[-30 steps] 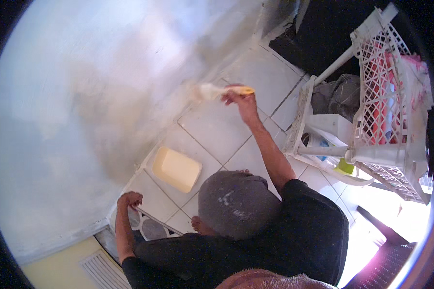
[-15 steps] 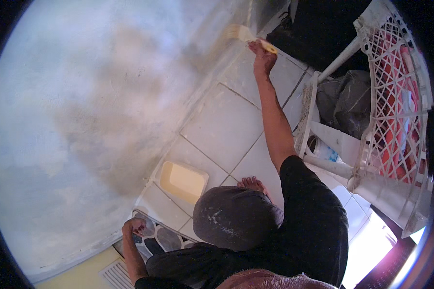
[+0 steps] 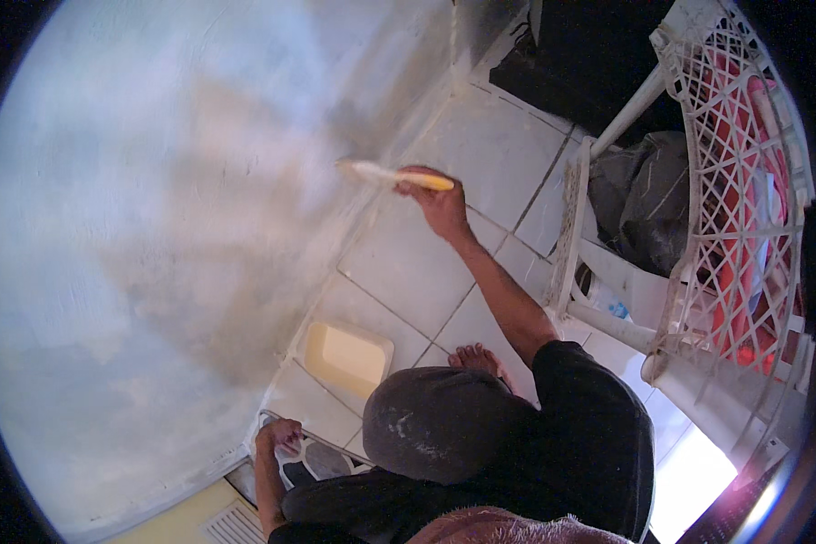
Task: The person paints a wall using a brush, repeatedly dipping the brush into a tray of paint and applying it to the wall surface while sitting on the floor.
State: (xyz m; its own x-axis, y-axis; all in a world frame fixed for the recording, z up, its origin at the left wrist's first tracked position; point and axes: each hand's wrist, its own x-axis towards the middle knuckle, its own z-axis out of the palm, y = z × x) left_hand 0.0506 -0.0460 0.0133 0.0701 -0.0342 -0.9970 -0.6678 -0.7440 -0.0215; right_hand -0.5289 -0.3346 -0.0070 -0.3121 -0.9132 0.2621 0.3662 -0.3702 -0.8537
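My right hand (image 3: 440, 201) is closed round the handle of a flat paintbrush (image 3: 433, 181), yellow at its end. The brush's pale bristles point left, at the foot of the whitish wall (image 3: 127, 299); whether they touch it I cannot tell. On the floor below stands a cream rectangular tub (image 3: 346, 361), with pale yellow paint-like contents inside. At lower left my left hand (image 3: 279, 435) hangs with loosely bent fingers and nothing visible in it, near the wall's base and a pebble-patterned patch of floor (image 3: 322, 458).
Light square tiles (image 3: 408, 245) cover the floor. A white plastic lattice rack (image 3: 689, 181) with red items stands at right, beside a dark grey bundle (image 3: 644, 190). A black object (image 3: 589, 63) sits at the back. My bare foot (image 3: 476, 358) and dark-covered knee (image 3: 444, 422) are near the tub.
My right hand has brought the brush from the far corner nearer and to the left, along the wall's base. My left hand has shifted slightly right in the view.
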